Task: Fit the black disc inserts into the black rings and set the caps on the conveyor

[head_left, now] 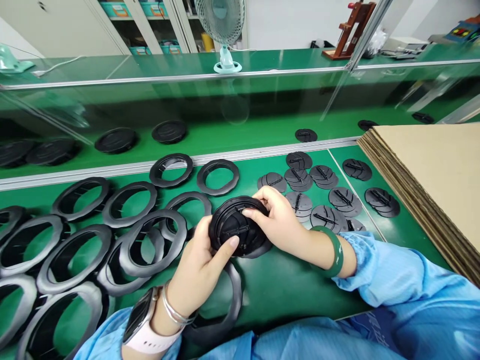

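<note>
Both my hands hold one black round plastic assembly (236,227), a ring with a disc set in it, tilted above the green bench (296,285). My left hand (198,265) grips its lower left edge, thumb pressed on the disc face. My right hand (275,217) curls over its upper right rim, fingers closed on it. Another black ring (228,305) lies flat under my left wrist. Several loose black rings (86,250) are piled to the left. Several black discs (322,192) with a ridge lie to the right.
A stack of brown cardboard sheets (431,185) fills the right side. Beyond a metal rail (112,170) runs a green conveyor belt (243,132) with several finished black pieces (168,131). A small desk fan (225,30) stands on the far shelf.
</note>
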Demonstrator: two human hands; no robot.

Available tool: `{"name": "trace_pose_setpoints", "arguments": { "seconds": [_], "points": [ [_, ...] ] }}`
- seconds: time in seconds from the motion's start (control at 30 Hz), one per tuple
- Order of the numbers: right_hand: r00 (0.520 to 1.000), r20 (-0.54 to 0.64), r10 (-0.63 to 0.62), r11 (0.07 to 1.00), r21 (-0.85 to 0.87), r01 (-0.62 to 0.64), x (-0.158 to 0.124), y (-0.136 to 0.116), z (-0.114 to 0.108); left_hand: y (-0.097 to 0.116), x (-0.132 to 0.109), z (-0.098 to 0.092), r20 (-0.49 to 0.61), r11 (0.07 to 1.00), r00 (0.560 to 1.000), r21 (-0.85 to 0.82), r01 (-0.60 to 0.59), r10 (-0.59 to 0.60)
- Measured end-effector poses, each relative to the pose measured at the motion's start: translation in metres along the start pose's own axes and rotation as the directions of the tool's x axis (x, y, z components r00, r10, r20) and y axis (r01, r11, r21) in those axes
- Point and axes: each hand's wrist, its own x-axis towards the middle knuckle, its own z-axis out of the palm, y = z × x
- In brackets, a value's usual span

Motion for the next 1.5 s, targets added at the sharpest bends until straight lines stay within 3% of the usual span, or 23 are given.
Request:
{"name": "trace_pose_setpoints", "arguments": {
  "seconds": [0.07, 0.17, 0.23, 0.37, 0.47, 0.53, 0.6, 0.7, 0.73, 0.8, 0.87, 0.93, 1.07, 1.27, 1.33, 1.4, 1.5],
  "points": [
    [0.996, 0.085, -0.026, 1.000, 0.009, 0.026, 0.002, -0.004, -0.005, 0.002, 0.000, -0.001, -0.023, 1.000, 1.000, 0.006, -0.006, 0.006],
    [0.953, 0.301, -0.029, 0.994, 0.109, -0.004, 0.002, -0.012, -0.012, 0.005, 0.000, -0.003, -0.058, 0.999, 0.997, 0.015, -0.051, 0.052],
    [0.937, 0.349, 0.008, 0.988, 0.140, -0.060, 0.001, -0.014, -0.011, 0.005, 0.000, -0.003, -0.065, 0.997, 0.995, 0.039, -0.071, 0.074],
    [0.967, 0.252, 0.042, 0.995, 0.080, -0.064, -0.004, -0.014, -0.004, 0.004, -0.001, -0.002, -0.066, 0.992, 0.995, 0.114, -0.062, 0.069],
    [0.974, 0.223, 0.037, 0.996, 0.073, -0.054, -0.003, -0.011, -0.004, 0.009, -0.002, -0.005, -0.020, 0.995, 0.997, 0.067, -0.078, 0.080],
    [0.976, 0.208, 0.062, 0.978, 0.184, -0.101, 0.002, -0.006, -0.006, 0.016, -0.004, -0.015, 0.009, 0.993, 0.994, -0.044, -0.105, 0.106],
    [0.982, 0.156, 0.108, 0.920, 0.358, -0.158, 0.008, 0.001, -0.009, 0.023, -0.010, -0.031, -0.064, 0.981, 0.987, -0.114, -0.156, 0.150],
    [0.978, 0.070, 0.198, 0.811, 0.548, -0.204, 0.018, 0.009, -0.012, 0.025, -0.028, -0.062, -0.204, 0.956, 0.936, 0.122, -0.266, 0.286],
    [0.972, 0.061, 0.226, 0.782, 0.583, -0.218, 0.020, 0.011, -0.013, 0.022, -0.036, -0.072, -0.148, 0.917, 0.923, 0.248, -0.313, 0.355],
    [0.960, 0.075, 0.268, 0.730, 0.635, -0.253, 0.023, 0.010, -0.014, 0.011, -0.052, -0.087, 0.116, 0.793, 0.890, 0.414, -0.447, 0.441],
    [0.950, 0.097, 0.296, 0.686, 0.670, -0.282, 0.023, 0.009, -0.014, -0.003, -0.065, -0.095, 0.384, 0.691, 0.829, 0.464, -0.554, 0.407],
    [0.943, 0.113, 0.312, 0.651, 0.698, -0.299, 0.023, 0.008, -0.014, -0.014, -0.075, -0.095, 0.501, 0.628, 0.801, 0.517, -0.582, 0.329],
    [0.927, 0.134, 0.351, 0.592, 0.735, -0.331, 0.024, 0.010, -0.013, -0.010, -0.084, -0.070, 0.552, 0.560, 0.791, 0.581, -0.591, 0.264],
    [0.879, 0.172, 0.445, 0.508, 0.760, -0.405, 0.027, 0.015, -0.016, 0.016, -0.086, -0.002, 0.423, 0.594, 0.875, 0.650, -0.475, 0.236],
    [0.845, 0.200, 0.496, 0.479, 0.749, -0.459, 0.030, 0.016, -0.020, 0.020, -0.082, 0.008, 0.393, 0.596, 0.885, 0.658, -0.460, 0.250],
    [0.854, 0.167, 0.493, 0.547, 0.704, -0.454, 0.042, 0.017, -0.026, 0.024, -0.078, 0.001, 0.394, 0.639, 0.881, 0.613, -0.465, 0.264],
    [0.924, 0.024, 0.382, 0.732, 0.602, -0.318, 0.082, 0.015, -0.036, 0.030, -0.070, -0.039, 0.374, 0.775, 0.878, 0.441, -0.452, 0.299]
  ]
}}
